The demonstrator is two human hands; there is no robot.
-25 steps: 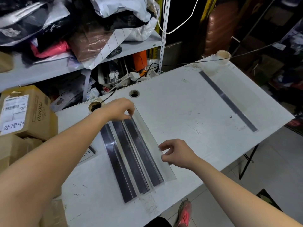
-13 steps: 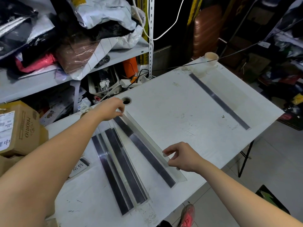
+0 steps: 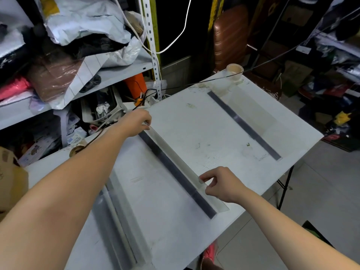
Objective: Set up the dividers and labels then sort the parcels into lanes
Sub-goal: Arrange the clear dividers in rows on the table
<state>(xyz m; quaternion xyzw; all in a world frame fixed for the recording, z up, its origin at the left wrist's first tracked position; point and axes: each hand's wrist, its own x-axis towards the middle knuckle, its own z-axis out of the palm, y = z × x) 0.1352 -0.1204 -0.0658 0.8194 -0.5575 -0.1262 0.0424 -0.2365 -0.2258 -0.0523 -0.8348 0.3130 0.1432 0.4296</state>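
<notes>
Clear plastic divider w/ black base strip (image 3: 175, 170) was shifted off the spare stack (image 3: 116, 221) to mid white counter (image 3: 194, 123), ends pinched by left hand (image 3: 136, 122) & right hand (image 3: 220, 185); 2nd lane prob. being marked.

A clear divider (image 3: 176, 169) with a dark base strip lies slantwise on the white worktop (image 3: 196, 125). The left hand (image 3: 136, 122) grips its far end and the right hand (image 3: 222, 185) pinches its near end. Another divider (image 3: 245, 126) lies well apart to the right, near a tape roll (image 3: 234, 70).
</notes>
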